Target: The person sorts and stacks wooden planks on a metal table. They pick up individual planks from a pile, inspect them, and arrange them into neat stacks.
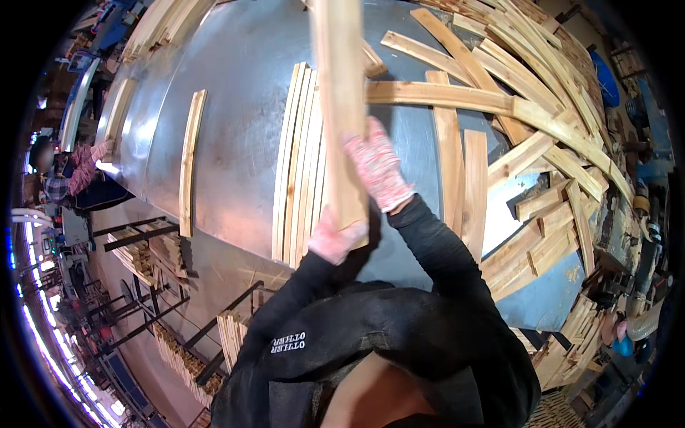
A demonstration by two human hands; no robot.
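A long pale wooden plank (344, 93) is raised in front of me, its far end running out past the top of the view. My left hand (335, 241), in a pink and white knit glove, is closed round the plank's near end. Gloved the same way, my right hand (379, 165) grips its right edge farther up. Just left of the plank, a row of narrow wooden strips (294, 171) lies side by side on the metal table (235, 135). To the right, two flat boards (449, 164) lie near my right forearm.
A loose heap of planks (542, 135) covers the table's right side. One strip (191, 164) lies alone at left. Beyond it, another person (78, 171) stands at the table's far left. Racks of stacked wood (178, 357) stand at the lower left.
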